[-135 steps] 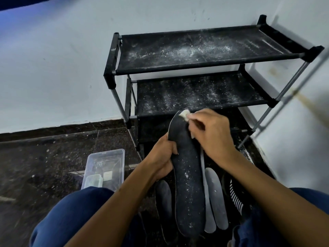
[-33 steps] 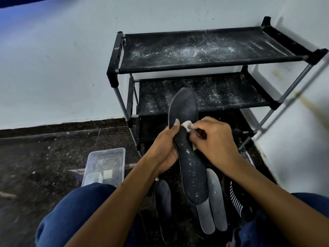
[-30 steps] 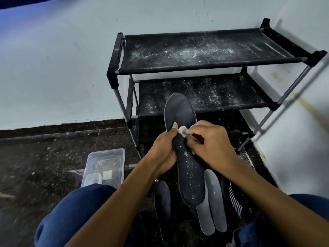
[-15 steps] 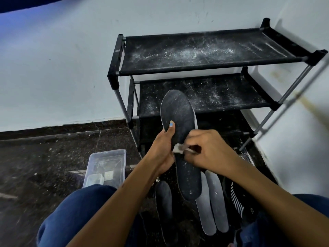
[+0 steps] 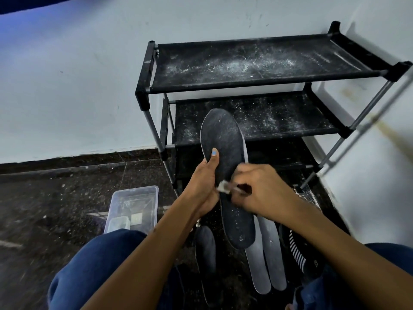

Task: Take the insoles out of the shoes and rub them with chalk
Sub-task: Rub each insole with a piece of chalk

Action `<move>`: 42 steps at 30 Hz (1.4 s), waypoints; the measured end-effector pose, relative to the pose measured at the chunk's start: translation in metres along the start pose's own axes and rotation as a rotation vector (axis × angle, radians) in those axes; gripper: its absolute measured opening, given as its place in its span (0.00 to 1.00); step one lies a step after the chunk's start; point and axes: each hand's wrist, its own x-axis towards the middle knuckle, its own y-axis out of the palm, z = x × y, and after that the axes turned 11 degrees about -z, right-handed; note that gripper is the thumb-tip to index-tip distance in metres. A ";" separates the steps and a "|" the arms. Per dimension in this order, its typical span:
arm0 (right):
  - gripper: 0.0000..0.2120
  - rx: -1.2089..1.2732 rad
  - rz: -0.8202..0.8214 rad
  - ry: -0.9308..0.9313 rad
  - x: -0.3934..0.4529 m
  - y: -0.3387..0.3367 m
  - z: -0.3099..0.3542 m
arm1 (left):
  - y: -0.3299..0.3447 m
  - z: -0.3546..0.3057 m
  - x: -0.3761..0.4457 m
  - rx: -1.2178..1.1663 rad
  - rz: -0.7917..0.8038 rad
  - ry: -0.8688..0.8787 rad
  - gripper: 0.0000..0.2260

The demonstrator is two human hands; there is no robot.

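Landmark: black shoe rack (image 5: pixel 257 63), several tiers, standing in the wall corner; fabric shelves dusted with white powder.
Held insole: dark insole (image 5: pixel 225 153), upright and slightly tilted, in front of the rack's middle shelf, toe end up, heel end down toward the floor; white specks over its face.
Left hand: left hand (image 5: pixel 204 186) grasps the held insole's left edge at mid-length, thumb laid up the face, fingers wrapped behind.
Right hand: right hand (image 5: pixel 261 191) clenched around a small white piece of chalk (image 5: pixel 223 186), its tip pressed to the insole's face just beside the left thumb base; hand slightly blurred.
Floor insoles, pale: two grey insoles (image 5: pixel 266 253) lying side by side on the floor below the rack front, partly behind the held insole's heel.
Floor insole, dark: one more dark insole (image 5: pixel 205 253) on the floor, left of the pale pair.
Shoe: black shoe with white stripes (image 5: pixel 296 253), right of the pale pair, mostly hidden by the right forearm.
Container: clear plastic box (image 5: pixel 134 204) on the dark floor, left of the rack's foot; small items inside, unclear.
Clothing: blue trousers (image 5: pixel 93 265) at the bottom of the view.
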 end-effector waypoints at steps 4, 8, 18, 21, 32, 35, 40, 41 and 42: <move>0.04 0.040 -0.011 0.012 0.001 -0.002 -0.003 | 0.001 -0.001 -0.002 0.028 0.001 -0.012 0.18; 0.04 0.035 -0.270 0.019 0.005 -0.004 -0.007 | 0.006 -0.002 -0.008 0.069 0.061 -0.046 0.22; 0.07 0.027 -0.042 0.002 0.001 -0.004 -0.004 | 0.006 -0.004 -0.008 0.071 0.018 -0.049 0.22; 0.04 -0.013 -0.247 0.032 0.003 -0.005 -0.006 | 0.008 -0.005 -0.011 0.063 0.067 -0.050 0.22; 0.05 0.003 -0.342 0.067 0.003 -0.005 -0.008 | 0.009 -0.006 -0.013 0.093 0.072 -0.044 0.21; 0.06 -0.018 -0.369 0.071 0.002 -0.002 -0.006 | 0.008 -0.002 -0.011 0.097 0.085 -0.056 0.19; 0.06 -0.056 -0.445 0.136 0.002 -0.004 -0.012 | 0.007 -0.001 -0.009 0.047 0.095 -0.045 0.18; 0.07 -0.069 -0.485 0.180 0.003 -0.006 -0.015 | 0.007 -0.002 -0.009 0.038 0.100 -0.041 0.18; 0.07 -0.078 -0.497 0.207 0.004 -0.007 -0.016 | 0.007 -0.002 -0.009 0.034 0.100 -0.037 0.18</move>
